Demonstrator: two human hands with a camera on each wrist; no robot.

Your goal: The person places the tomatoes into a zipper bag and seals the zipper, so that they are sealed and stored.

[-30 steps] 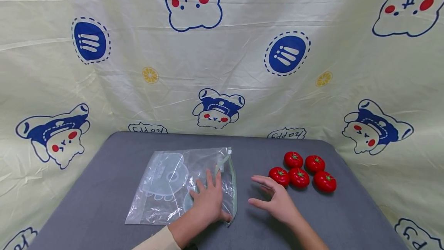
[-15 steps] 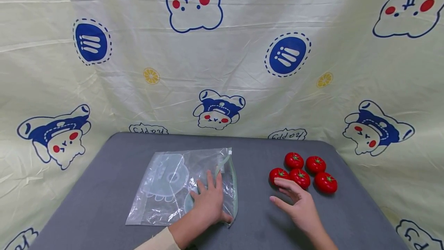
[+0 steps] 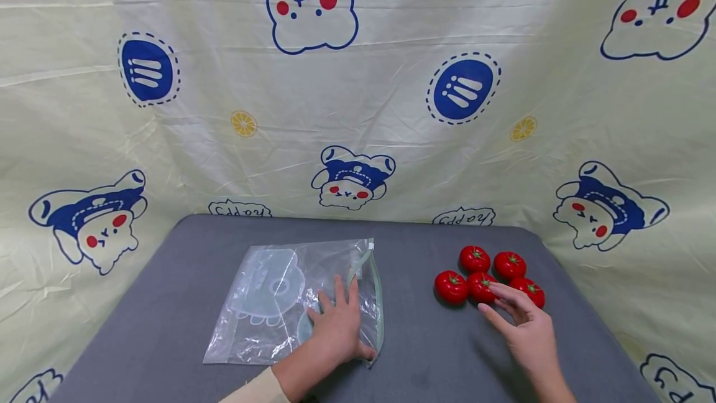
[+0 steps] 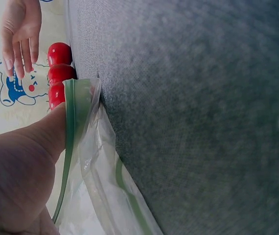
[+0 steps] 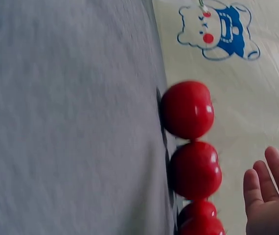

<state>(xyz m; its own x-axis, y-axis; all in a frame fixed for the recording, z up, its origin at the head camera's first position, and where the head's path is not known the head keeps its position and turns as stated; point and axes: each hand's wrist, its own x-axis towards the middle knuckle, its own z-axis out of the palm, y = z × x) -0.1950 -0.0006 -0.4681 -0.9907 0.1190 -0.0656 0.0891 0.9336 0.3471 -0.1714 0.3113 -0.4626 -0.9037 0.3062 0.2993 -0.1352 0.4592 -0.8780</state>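
A clear zip bag with a pale green zip edge and a pale printed figure lies flat on the grey table. My left hand rests on its right part with fingers spread; in the left wrist view the thumb lies at the green zip edge. Several shiny red tomatoes sit in a cluster on the right. Over the near side of that cluster hovers my right hand, holding nothing, its thumb and fingers apart. It partly hides the rightmost tomato; its fingertips overlap the edge of the front middle tomato.
The grey table has rounded far corners. A pale printed curtain hangs behind and at both sides. Bare table lies between the bag and the nearest tomato.
My right hand has moved rightward, from left of the tomatoes to the near right side of the cluster. The left hand and the bag have stayed in place.
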